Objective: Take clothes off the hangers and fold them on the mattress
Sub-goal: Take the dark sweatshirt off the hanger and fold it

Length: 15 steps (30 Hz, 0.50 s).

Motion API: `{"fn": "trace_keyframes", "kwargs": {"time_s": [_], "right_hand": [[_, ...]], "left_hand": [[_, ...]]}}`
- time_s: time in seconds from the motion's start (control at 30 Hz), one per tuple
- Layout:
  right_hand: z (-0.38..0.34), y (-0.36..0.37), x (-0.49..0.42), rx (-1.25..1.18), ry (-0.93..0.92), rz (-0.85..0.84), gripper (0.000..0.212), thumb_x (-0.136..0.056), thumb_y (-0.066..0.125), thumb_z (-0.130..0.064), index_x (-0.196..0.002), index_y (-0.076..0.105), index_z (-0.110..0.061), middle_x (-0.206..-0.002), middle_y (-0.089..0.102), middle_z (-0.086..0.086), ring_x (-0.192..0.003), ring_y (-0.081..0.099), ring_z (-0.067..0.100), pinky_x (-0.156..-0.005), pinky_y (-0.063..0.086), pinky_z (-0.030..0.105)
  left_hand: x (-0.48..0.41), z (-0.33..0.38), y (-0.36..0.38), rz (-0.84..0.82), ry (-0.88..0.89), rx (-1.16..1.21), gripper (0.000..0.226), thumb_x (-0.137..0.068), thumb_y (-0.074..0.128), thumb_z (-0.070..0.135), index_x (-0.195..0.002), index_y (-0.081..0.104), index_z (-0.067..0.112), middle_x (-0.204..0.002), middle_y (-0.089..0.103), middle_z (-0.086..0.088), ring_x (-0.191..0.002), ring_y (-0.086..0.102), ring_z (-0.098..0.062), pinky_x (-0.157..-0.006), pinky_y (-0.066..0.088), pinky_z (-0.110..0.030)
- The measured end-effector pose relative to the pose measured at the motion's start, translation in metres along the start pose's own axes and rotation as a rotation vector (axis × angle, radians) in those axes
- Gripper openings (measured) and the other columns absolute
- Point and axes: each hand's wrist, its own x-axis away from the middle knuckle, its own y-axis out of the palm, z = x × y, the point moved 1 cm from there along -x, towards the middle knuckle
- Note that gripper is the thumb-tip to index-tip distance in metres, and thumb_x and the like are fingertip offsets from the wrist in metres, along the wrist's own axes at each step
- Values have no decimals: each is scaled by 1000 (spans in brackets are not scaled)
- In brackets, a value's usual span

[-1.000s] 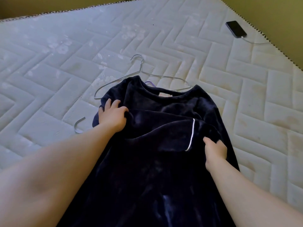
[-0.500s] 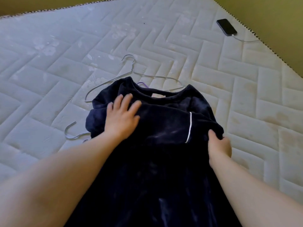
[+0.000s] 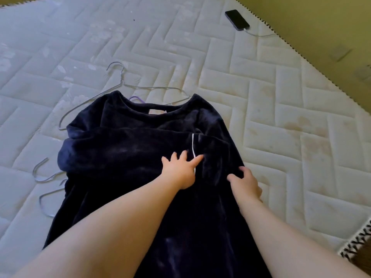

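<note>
A dark navy velvety garment (image 3: 128, 149) lies spread on the white quilted mattress (image 3: 271, 101), neck away from me, one sleeve folded across the chest with a white-piped cuff (image 3: 193, 145). My left hand (image 3: 180, 169) presses flat on the folded sleeve beside the cuff, fingers spread. My right hand (image 3: 245, 183) grips the garment's right edge, fingers curled into the fabric. A wire hanger (image 3: 122, 81) lies off the garment behind the collar, partly hidden under it. A purple hanger tip (image 3: 136, 98) peeks out at the neck.
Two more wire hanger hooks (image 3: 43, 173) stick out from under the garment's left side. A black phone (image 3: 236, 19) with a white cable lies at the mattress's far right corner. The mattress edge (image 3: 353, 245) runs along the right, with olive floor beyond.
My left hand has slid rightwards across the folded sleeve, from the left shoulder to the white-piped cuff. My right hand has stayed gripping the right edge. The camera has shifted slightly.
</note>
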Motion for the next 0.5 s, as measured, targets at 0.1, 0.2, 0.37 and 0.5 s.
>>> {"fn": "trace_keyframes", "kwargs": {"time_s": [0.1,0.2,0.37,0.5], "right_hand": [[27,-2,0,124,8,-161,90,-74,69,-41,-147,17,-33,-152,24,0,-135,27,33,-111,26,51],[41,-2,-2,244,33,-180,109,-68,75,-50,-149,5,-31,-154,12,3,-139,20,33,-113,24,49],[60,-1,-15,92,85,-167,113,-39,69,-75,-134,27,-33,-132,50,4,-120,49,30,-103,38,48],[68,-11,-17,-52,210,-219,91,-62,32,-89,-123,52,-23,-115,62,4,-111,55,32,-103,38,48]], "left_hand": [[-1,15,-9,103,-55,-29,67,-89,45,26,-148,14,28,-158,-5,-11,-144,-9,-34,-111,4,-62],[4,38,-5,198,173,50,93,-77,64,33,-148,4,26,-157,-14,-6,-145,-14,-26,-115,5,-55],[-3,39,-4,476,63,509,61,-88,49,12,-144,31,29,-135,50,-2,-121,49,-23,-87,42,-28],[-6,24,-23,551,-380,1750,26,-93,51,34,-117,51,25,-106,61,-1,-94,58,-22,-82,46,-32]]}}
